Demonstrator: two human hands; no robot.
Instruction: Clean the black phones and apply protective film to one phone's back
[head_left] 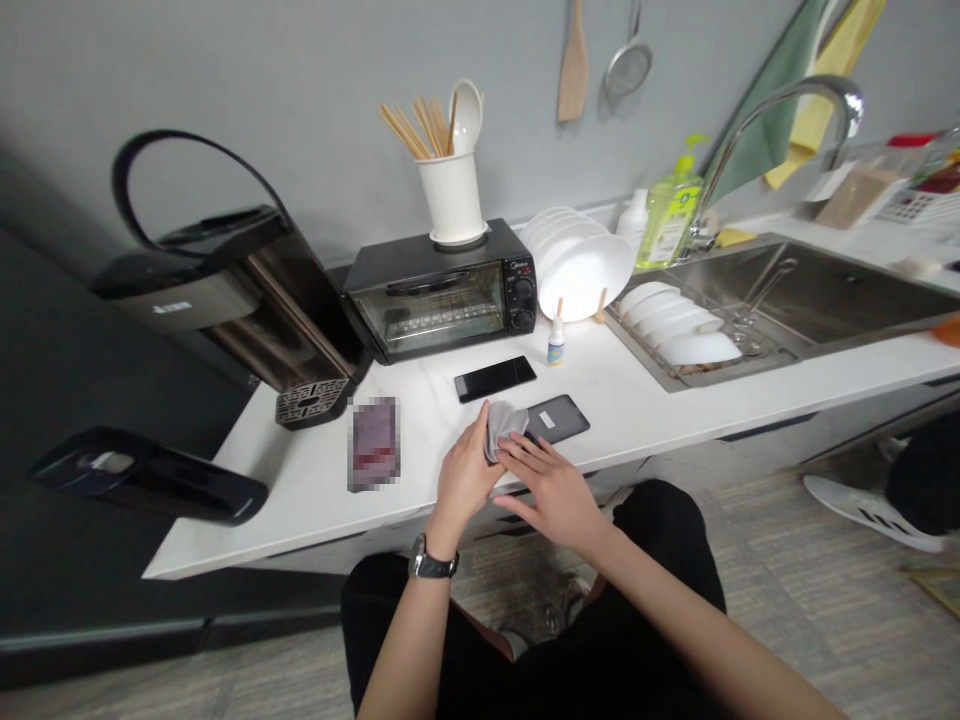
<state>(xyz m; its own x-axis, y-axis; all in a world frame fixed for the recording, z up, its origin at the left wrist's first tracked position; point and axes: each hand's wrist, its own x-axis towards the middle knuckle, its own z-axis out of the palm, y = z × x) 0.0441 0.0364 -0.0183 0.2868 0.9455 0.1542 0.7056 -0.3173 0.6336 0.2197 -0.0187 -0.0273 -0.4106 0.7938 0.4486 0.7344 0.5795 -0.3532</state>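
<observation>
Counter (420, 440) is a white slab running left to right, near edge right at the person's lap. The sink (825, 290) takes the far right, with a rack of white bowls (686, 325) in its left end. A black water dispenser (225, 290) sits far left, a toaster oven (442, 295) at centre back with a utensil cup (452, 195) on top, and white plates (581, 265) stand on edge to the oven's right.

Step in hand, judged from the pose: wiping a phone. The dark grey phone (559, 420) lies flat near the counter's near edge, label side up. The left hand (465, 475) is closed round a bunched grey cloth (504, 425) that touches the phone's left end. The right hand (551, 485) is mostly open, fingers spread flat, fingertips at the phone's near-left corner and holding nothing visible; likely steadying it.

Next move would call for keeping the phone pinned while the cloth sweeps right along it, since the slab looks slick and the drop-off is close.

Room: open counter to the right of the phone as far as the sink rim, and also to the left up to a blurred dark red card (373, 443). A second black phone (495, 378) lies just beyond the hands, apart from the cloth. A small dropper bottle (556, 340) stands further back and is tippable on a long sweep.
</observation>
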